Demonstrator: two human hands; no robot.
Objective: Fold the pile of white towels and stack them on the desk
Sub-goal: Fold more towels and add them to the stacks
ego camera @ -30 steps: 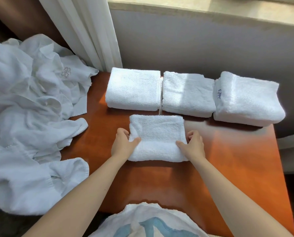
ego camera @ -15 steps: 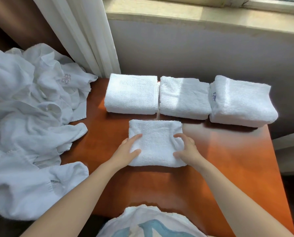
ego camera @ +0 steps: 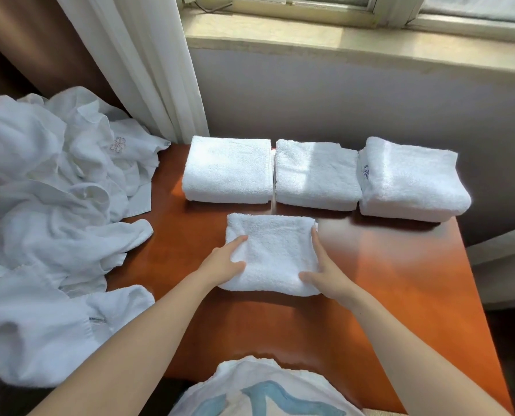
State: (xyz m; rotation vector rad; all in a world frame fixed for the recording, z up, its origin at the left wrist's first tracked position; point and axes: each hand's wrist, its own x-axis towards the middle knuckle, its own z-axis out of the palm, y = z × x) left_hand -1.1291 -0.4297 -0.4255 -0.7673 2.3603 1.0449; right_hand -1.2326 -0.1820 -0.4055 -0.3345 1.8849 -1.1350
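Observation:
A small folded white towel (ego camera: pixel 272 250) lies on the orange-brown desk (ego camera: pixel 400 280), just in front of a row of three folded towels (ego camera: pixel 227 169), (ego camera: pixel 316 174), (ego camera: pixel 412 178). My left hand (ego camera: pixel 223 262) rests flat on the small towel's left edge with its fingers straight. My right hand (ego camera: pixel 325 271) lies along the towel's right side, fingers stretched toward the far corner and thumb across the near corner. A big heap of unfolded white towels (ego camera: pixel 55 220) spills over the desk's left edge.
The back of the desk meets a grey wall under a window sill (ego camera: pixel 340 40). A white curtain (ego camera: pixel 148 70) hangs at the back left. The desk's right half shows bare wood. My white and blue shirt (ego camera: pixel 262 391) fills the bottom edge.
My hands let go of the towel's near corners, slid up over its top, and now sit flat along its left and right sides. The towel stays in place.

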